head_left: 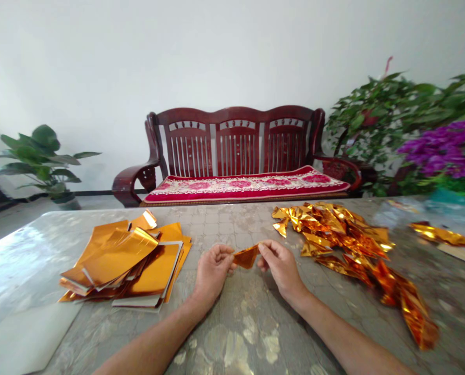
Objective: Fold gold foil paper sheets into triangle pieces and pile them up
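Between my two hands a small folded piece of gold foil paper point(247, 257) is held just above the table. My left hand point(215, 266) pinches its left end between thumb and fingers. At the other end, my right hand point(278, 264) grips the upper right corner the same way. To the left lies a loose stack of flat gold foil sheets point(119, 255), some showing pale undersides. On the right is a heap of folded gold foil pieces point(334, 229), with several trailing toward the near right.
The table point(224, 323) has a patterned cover. A pale sheet point(29, 338) lies at its near left. Clear plastic point(396, 211) and another foil piece point(445, 235) sit at the far right. Beyond stand a wooden bench point(238, 140), a potted plant point(45, 156) and purple flowers point(447, 146).
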Demonstrator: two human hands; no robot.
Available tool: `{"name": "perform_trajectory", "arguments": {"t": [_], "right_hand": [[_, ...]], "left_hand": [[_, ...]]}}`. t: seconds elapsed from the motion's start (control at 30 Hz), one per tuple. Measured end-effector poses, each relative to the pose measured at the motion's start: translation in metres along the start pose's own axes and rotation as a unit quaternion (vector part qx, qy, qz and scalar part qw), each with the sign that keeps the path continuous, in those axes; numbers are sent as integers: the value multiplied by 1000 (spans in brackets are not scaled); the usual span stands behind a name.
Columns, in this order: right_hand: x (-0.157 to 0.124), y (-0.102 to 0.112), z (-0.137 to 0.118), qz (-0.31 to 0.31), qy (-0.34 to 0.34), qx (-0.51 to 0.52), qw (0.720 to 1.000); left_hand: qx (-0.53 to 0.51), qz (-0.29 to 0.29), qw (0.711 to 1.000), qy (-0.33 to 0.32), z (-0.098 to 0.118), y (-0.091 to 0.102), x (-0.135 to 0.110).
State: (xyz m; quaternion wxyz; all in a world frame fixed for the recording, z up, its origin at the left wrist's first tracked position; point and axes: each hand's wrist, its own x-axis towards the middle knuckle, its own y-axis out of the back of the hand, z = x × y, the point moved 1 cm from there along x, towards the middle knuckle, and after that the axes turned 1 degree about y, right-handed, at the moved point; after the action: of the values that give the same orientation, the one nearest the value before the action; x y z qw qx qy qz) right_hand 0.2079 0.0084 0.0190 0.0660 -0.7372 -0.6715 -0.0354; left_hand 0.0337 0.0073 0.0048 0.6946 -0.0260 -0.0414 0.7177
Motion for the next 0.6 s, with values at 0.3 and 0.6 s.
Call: {"name": "perform_trajectory", "arguments": {"t": [0.3, 0.6], "right_hand": [[0, 0, 0, -8, -2, 8, 1000], [-1, 0, -2, -13, 7, 0, 1000]], "left_hand": [[21, 15, 1000, -14, -2, 2, 3], [35, 12, 999, -24, -5, 2, 3]]}}
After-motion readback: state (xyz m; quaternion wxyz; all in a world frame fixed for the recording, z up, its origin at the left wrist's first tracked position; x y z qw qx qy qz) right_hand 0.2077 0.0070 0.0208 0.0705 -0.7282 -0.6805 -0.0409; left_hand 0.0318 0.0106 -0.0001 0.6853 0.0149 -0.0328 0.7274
